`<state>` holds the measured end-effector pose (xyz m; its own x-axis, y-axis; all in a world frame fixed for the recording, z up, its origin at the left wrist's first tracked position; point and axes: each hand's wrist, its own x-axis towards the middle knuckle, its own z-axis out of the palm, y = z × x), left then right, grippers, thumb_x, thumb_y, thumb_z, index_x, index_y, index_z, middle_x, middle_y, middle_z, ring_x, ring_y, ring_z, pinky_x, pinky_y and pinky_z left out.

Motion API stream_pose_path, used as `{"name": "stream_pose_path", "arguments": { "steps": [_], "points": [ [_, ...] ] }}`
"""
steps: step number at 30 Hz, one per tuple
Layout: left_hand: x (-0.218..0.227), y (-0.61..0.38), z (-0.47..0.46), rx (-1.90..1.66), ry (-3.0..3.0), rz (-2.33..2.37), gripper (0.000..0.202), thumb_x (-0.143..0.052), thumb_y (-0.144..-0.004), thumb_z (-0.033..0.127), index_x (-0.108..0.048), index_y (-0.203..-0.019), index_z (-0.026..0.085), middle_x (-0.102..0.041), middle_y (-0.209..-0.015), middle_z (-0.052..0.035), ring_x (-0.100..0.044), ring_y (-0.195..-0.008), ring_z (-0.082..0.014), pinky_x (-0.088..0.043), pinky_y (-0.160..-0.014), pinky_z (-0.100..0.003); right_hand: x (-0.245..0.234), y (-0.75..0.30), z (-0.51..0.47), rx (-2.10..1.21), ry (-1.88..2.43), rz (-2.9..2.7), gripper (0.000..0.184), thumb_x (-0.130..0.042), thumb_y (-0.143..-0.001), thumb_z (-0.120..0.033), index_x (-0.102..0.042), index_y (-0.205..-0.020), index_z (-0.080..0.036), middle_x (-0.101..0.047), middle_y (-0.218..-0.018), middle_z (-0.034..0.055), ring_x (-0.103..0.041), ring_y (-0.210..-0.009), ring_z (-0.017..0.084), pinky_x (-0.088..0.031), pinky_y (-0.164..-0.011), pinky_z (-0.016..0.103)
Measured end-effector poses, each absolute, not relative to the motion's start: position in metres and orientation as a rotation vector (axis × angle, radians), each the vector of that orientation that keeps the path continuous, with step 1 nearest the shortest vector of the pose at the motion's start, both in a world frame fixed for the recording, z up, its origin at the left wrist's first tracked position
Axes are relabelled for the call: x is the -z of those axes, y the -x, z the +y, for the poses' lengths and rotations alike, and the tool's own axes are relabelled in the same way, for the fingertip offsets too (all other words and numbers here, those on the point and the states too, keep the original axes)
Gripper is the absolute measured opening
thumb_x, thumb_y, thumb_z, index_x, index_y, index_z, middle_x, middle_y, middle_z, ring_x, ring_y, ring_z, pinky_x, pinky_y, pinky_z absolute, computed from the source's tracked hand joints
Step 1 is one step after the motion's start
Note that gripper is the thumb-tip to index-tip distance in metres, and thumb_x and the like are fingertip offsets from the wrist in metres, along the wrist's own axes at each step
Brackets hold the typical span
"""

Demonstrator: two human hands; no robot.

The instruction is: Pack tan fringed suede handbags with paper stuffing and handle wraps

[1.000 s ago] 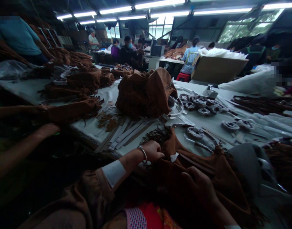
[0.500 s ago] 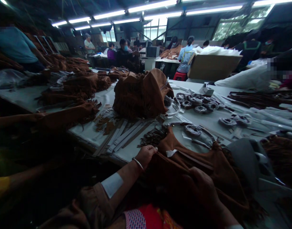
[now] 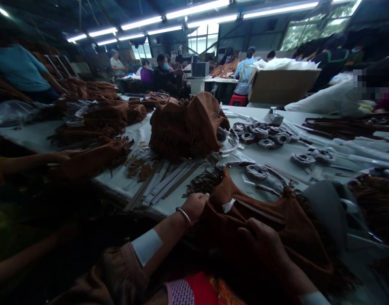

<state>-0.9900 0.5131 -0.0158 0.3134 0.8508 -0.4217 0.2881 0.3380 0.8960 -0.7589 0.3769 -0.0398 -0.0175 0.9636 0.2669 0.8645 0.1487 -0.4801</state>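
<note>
A brown suede fringed garment [image 3: 270, 220] lies at the near edge of the white table [image 3: 277, 159], with a small white tag on it. My left hand [image 3: 196, 205], a bangle on its wrist, is closed on the garment's left edge beside its dark fringe [image 3: 204, 181]. My right hand [image 3: 264, 248] is dark and low in the view; it rests on the garment's front with fingers curled into the fabric.
A pile of brown fringed garments [image 3: 188, 125] sits mid-table, more [image 3: 108, 114] to the left. Flat strips [image 3: 169, 178] lie near my left hand. Coiled straps [image 3: 264, 135] are scattered right. A co-worker's arm [image 3: 29, 161] reaches in at left. A cardboard box [image 3: 281, 87] stands behind.
My left hand shifted slightly along the garment's edge, its fingers now turned onto the fabric. The view drifted a little; the co-worker's lower arm at left dropped out of the light.
</note>
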Motion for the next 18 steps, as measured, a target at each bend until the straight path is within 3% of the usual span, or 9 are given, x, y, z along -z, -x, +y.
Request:
{"name": "stream_pose_path", "arguments": {
  "steps": [3,6,9,13,18],
  "points": [
    [0.008,0.991,0.522,-0.478,-1.339,1.262,0.043,-0.056,-0.084,0.059,-0.049,-0.068,0.019,-0.049,-0.055,0.0046,-0.047,-0.048,-0.0099,-0.037,-0.046,-0.021,0.04,0.759,0.381,-0.3,1.773,-1.929,0.041,-0.048,-0.095,-0.056,-0.05,-0.07,-0.023,-0.059,-0.064,0.0005,-0.056,-0.058,0.017,-0.038,-0.056,0.028],
    [-0.005,0.991,0.53,-0.365,-1.499,1.26,0.036,-0.063,-0.081,0.053,-0.055,-0.079,0.019,-0.058,-0.063,0.0022,-0.054,-0.054,-0.0123,-0.04,-0.049,-0.022,0.04,0.759,0.382,-0.312,1.782,-1.923,0.04,-0.048,-0.095,-0.056,-0.052,-0.072,-0.023,-0.061,-0.066,0.001,-0.057,-0.059,0.017,-0.038,-0.057,0.028],
    [-0.014,0.986,0.536,-0.251,-1.781,1.283,0.023,-0.071,-0.072,0.036,-0.058,-0.08,0.018,-0.062,-0.07,0.0009,-0.057,-0.061,-0.0137,-0.04,-0.053,-0.022,0.041,0.759,0.38,-0.305,1.783,-1.909,0.04,-0.048,-0.095,-0.055,-0.052,-0.073,-0.023,-0.061,-0.067,0.0012,-0.058,-0.061,0.017,-0.039,-0.059,0.028],
    [-0.015,0.979,0.54,-0.205,-2.103,1.293,0.013,-0.068,-0.066,0.017,-0.06,-0.076,0.018,-0.062,-0.069,0.0007,-0.056,-0.065,-0.0145,-0.036,-0.056,-0.023,0.043,0.759,0.379,-0.302,1.774,-1.93,0.037,-0.05,-0.095,-0.052,-0.053,-0.073,-0.023,-0.062,-0.068,0.0012,-0.058,-0.062,0.017,-0.039,-0.059,0.028],
    [-0.016,0.979,0.536,-0.178,-2.216,1.339,0.015,-0.065,-0.07,0.015,-0.064,-0.085,0.017,-0.066,-0.075,-0.0026,-0.058,-0.068,-0.0156,-0.037,-0.059,-0.024,0.042,0.758,0.38,-0.265,1.813,-1.964,0.035,-0.049,-0.097,-0.048,-0.052,-0.074,-0.021,-0.063,-0.07,0.0023,-0.059,-0.063,0.017,-0.037,-0.061,0.028]
  ]
}}
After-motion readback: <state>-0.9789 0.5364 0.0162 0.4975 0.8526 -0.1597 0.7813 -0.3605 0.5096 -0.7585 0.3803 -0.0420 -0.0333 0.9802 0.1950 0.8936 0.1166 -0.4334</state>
